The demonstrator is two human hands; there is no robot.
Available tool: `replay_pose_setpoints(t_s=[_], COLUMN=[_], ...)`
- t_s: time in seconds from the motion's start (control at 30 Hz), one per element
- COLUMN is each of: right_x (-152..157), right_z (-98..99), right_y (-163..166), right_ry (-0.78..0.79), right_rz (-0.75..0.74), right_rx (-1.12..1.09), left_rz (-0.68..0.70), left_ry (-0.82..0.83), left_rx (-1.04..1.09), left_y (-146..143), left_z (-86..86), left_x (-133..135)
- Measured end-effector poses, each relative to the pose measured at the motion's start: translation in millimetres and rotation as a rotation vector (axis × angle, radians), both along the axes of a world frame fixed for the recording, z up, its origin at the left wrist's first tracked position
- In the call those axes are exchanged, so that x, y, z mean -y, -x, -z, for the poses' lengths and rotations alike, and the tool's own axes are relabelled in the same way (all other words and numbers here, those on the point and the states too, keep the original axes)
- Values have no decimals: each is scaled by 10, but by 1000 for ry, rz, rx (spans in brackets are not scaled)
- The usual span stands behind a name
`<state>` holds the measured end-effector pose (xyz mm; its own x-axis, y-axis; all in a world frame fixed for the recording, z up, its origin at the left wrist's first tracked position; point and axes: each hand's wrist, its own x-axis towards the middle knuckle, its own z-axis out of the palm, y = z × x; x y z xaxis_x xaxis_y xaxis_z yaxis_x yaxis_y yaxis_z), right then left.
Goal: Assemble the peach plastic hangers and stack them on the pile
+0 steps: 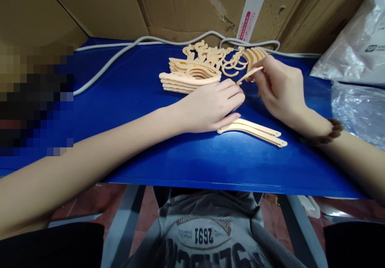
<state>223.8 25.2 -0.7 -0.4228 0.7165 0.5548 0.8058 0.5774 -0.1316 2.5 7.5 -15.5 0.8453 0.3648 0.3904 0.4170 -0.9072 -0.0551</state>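
Note:
My right hand (pixel 279 85) pinches a thin, curved beige plastic piece, apparently a hanger arm (pixel 251 74), above the blue table. The piece's lower end comes close to the fingers of my left hand (pixel 221 103). That left hand is palm down, fingers bent and thumb apart from them; what lies under the palm is hidden. Its thumb touches or hovers just over the end of two beige hanger arms (pixel 254 129) lying side by side. Behind the left hand is a stack of similar hanger arms (pixel 183 77). Loose beige hanger hooks (pixel 210 55) lie behind that stack.
More curved beige pieces (pixel 255 54) stand in a row behind my right hand. A white cable (pixel 144 39) runs along the back of the blue table (pixel 126 156), before cardboard boxes (pixel 192 7). Clear plastic bags (pixel 355 47) lie on the right. The far left is pixelated.

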Motion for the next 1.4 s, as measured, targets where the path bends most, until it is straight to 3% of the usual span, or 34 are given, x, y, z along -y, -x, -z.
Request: replay_pose_setpoints(t_s=[0.23,0.43,0.63,0.83,1.07,1.3,1.4], right_x=[-14,-24,21,-11,-48,-47,-40], right_z=[15,33,-8,-157,-410,-180,-104], right_y=[-20,-24,-7,31,18,-284,-390], right_ry=[19,-31,13,87,450,681,706], right_rz=[2,-10,-50,-84,-121,-147,-134], right_rx=[53,72,-58,-346,-554,-763,-806], left_rz=[-9,-17,-53,-69,-52,-46,-40], left_ry=[57,5,-72,-102,-117,-88,-56], left_rx=[-50,-59,-64,-87,-95,-80,-71], left_y=[-20,-31,-41,-56,-38,-11,0], left_z=[17,9,22,32,16,-21,-41], left_x=[19,17,38,58,50,43,37])
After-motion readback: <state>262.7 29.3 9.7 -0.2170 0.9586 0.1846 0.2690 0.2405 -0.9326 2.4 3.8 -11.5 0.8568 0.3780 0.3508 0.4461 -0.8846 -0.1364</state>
